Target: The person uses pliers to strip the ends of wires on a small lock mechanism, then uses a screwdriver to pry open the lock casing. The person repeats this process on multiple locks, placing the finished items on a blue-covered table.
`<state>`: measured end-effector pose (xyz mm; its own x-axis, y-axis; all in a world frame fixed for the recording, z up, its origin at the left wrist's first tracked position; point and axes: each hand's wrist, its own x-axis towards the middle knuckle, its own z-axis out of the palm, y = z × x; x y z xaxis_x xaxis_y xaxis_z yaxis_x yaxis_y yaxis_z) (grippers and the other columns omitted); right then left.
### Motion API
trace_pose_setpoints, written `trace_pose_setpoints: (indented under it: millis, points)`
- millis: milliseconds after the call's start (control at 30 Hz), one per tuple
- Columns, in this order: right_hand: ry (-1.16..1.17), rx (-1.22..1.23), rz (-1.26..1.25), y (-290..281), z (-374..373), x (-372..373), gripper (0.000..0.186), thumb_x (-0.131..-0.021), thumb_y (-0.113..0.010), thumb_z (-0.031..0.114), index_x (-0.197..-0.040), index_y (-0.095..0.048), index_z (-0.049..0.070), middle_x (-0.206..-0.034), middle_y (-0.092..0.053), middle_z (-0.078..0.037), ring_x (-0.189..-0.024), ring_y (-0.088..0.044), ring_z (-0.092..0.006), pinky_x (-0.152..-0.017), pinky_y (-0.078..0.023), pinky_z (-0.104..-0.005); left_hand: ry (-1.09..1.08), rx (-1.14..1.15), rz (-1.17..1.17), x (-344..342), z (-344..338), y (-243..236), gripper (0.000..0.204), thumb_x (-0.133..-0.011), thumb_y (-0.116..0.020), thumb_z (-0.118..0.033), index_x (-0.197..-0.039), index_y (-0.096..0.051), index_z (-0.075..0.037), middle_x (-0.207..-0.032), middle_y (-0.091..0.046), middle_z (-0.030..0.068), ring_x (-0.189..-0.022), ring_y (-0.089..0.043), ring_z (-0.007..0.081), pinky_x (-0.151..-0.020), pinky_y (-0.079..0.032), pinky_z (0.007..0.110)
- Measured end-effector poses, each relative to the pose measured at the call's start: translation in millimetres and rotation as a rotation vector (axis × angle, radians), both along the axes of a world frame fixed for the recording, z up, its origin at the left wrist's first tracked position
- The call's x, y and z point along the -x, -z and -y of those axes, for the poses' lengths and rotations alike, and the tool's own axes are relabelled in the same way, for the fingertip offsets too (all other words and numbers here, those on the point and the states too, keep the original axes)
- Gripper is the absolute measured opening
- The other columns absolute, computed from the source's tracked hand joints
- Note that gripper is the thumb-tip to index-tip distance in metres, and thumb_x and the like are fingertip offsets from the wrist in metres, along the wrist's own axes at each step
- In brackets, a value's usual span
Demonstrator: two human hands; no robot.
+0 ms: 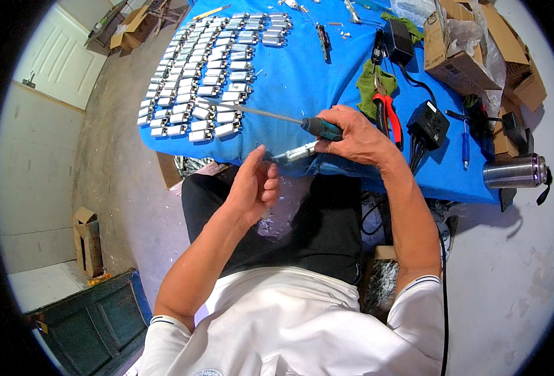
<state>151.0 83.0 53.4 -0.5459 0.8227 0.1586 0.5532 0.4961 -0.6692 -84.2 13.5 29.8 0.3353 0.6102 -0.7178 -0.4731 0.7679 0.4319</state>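
My right hand (356,136) is closed around the dark teal handle of a screwdriver (321,128). Its long metal shaft points left, over the near rows of small silver metal parts (192,81). A slim silver metal piece (300,151) sticks out leftward from under the fingers of that hand, by the front edge of the table; how it is held is hidden. Just left of this piece, in front of the table edge, my left hand (255,185) has its thumb raised apart from loosely bent fingers, with nothing visible in it.
A blue cloth (289,81) covers the table. On its right are red-handled pliers (393,119), a green rag (368,94), black power adapters (398,41), a blue screwdriver (465,149) and a steel flask (515,171). Cardboard boxes (459,66) stand at the back right; cables trail beside them.
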Motion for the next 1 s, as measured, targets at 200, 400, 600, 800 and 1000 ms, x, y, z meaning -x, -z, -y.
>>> trace_pose_setpoints:
  millis: [200, 400, 600, 800, 1000]
  points:
    - [-0.03, 0.106, 0.08, -5, -3, 0, 0.029, -0.071, -0.073, 0.023, -0.093, -0.061, 0.008, -0.087, -0.061, -0.015, -0.087, -0.056, -0.0346, -0.076, -0.045, -0.0426, -0.009, 0.018, 0.004, -20, 4, 7, 0.041, -0.095, -0.046, -0.046, -0.068, -0.044, -0.016, -0.053, -0.032, -0.0059, -0.042, -0.025, 0.0092, -0.042, -0.02, 0.026]
    - [0.025, 0.183, 0.037, -10, 2, 6, 0.028, -0.071, -0.071, 0.013, -0.097, -0.063, 0.007, -0.096, -0.064, -0.013, -0.094, -0.058, -0.0335, -0.081, -0.046, -0.0408, 0.014, 0.022, 0.059, -17, 3, -4, 0.037, -0.099, -0.041, -0.037, -0.067, -0.042, -0.018, -0.051, -0.031, -0.0066, -0.04, -0.024, 0.0093, -0.042, -0.02, 0.026]
    - [-0.011, -0.155, -0.188, 7, 29, 22, 0.024, -0.07, -0.067, 0.008, -0.094, -0.064, 0.005, -0.092, -0.064, -0.012, -0.092, -0.058, -0.0347, -0.083, -0.046, -0.0424, 0.015, 0.078, 0.148, -21, 4, -9, 0.038, -0.1, -0.039, -0.038, -0.067, -0.041, -0.019, -0.049, -0.028, -0.0071, -0.038, -0.02, 0.0093, -0.039, -0.019, 0.026]
    - [0.034, -0.063, -0.156, 15, 31, 24, 0.029, -0.069, -0.073, 0.01, -0.097, -0.064, 0.007, -0.088, -0.063, -0.009, -0.089, -0.057, -0.0326, -0.081, -0.045, -0.0426, 0.007, 0.081, 0.178, -16, 5, -6, 0.04, -0.099, -0.04, -0.043, -0.068, -0.041, -0.017, -0.05, -0.027, -0.0064, -0.038, -0.021, 0.0091, -0.04, -0.019, 0.026]
    - [-0.07, -0.042, -0.135, 15, 19, 22, 0.029, -0.07, -0.075, 0.015, -0.097, -0.064, 0.01, -0.085, -0.062, -0.009, -0.084, -0.056, -0.0314, -0.076, -0.045, -0.0418, 0.034, 0.04, 0.021, -15, 7, -8, 0.046, -0.094, -0.047, -0.054, -0.068, -0.043, -0.016, -0.053, -0.031, -0.0054, -0.042, -0.024, 0.0087, -0.042, -0.019, 0.024]
